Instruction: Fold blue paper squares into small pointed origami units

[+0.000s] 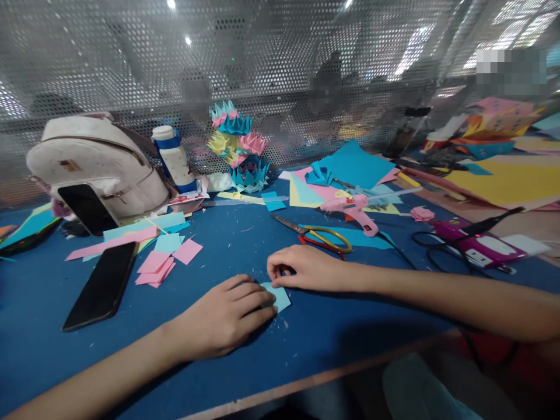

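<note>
A small light blue paper square (282, 299) lies on the blue table near its front edge. My left hand (227, 315) rests palm down over the square's left part, its fingers stretched out and close together. At the square's upper edge, my right hand (306, 268) has its thumb and index finger curled together; whether paper is pinched between the tips is too small to tell. Scissors (324, 236) with yellow and red handles lie just beyond my right hand. Pink paper squares (155, 268) are piled to the left, beside a black phone (102, 286).
A pink glue gun (352, 211) with a black cable lies behind the scissors. Farther back stand a white backpack (96, 163), a bottle (174, 160) and folded paper flowers (245, 172). A purple power strip (479, 245) and yellow sheets (511, 181) are at the right.
</note>
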`<control>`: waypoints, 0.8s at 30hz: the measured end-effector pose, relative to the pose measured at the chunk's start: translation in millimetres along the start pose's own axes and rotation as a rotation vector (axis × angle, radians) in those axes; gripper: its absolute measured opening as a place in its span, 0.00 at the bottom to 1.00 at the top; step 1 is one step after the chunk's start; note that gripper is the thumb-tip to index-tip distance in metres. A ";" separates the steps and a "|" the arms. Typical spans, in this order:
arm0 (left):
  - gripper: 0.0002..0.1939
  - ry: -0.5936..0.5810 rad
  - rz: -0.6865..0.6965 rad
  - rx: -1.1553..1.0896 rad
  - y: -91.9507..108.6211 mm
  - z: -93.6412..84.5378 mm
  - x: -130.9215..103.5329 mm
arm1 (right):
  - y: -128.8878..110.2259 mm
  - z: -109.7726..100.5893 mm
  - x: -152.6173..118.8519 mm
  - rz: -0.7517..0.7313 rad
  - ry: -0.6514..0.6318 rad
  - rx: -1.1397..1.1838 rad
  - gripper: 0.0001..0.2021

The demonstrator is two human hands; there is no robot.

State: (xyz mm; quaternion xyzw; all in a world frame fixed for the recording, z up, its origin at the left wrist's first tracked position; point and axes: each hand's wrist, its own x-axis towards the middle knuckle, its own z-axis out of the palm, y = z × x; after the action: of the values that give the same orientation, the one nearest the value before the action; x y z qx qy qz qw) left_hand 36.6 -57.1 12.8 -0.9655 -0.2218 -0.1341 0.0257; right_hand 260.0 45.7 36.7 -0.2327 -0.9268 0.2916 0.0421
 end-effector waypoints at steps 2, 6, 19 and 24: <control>0.19 -0.001 -0.042 0.031 4.4 1.6 1.2 | -0.2 0.7 3.8 -0.001 0.020 0.005 0.02; 0.19 -0.012 -0.157 0.135 16.3 7.0 3.1 | 2.9 4.3 6.3 -0.036 0.077 -0.007 0.02; 0.24 0.004 -0.245 0.193 23.5 13.2 -2.8 | 28.9 19.3 -5.0 -0.318 0.271 -0.020 0.09; 0.23 0.027 -0.247 0.189 19.4 14.7 -3.6 | 31.5 15.0 -7.3 -0.374 0.211 -0.114 0.12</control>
State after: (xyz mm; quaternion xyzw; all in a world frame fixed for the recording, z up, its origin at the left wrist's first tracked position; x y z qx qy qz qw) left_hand 45.5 -74.5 -2.1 -0.9222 -0.3502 -0.1277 0.1025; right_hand 276.2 57.3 7.1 -0.0879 -0.9593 0.2000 0.1791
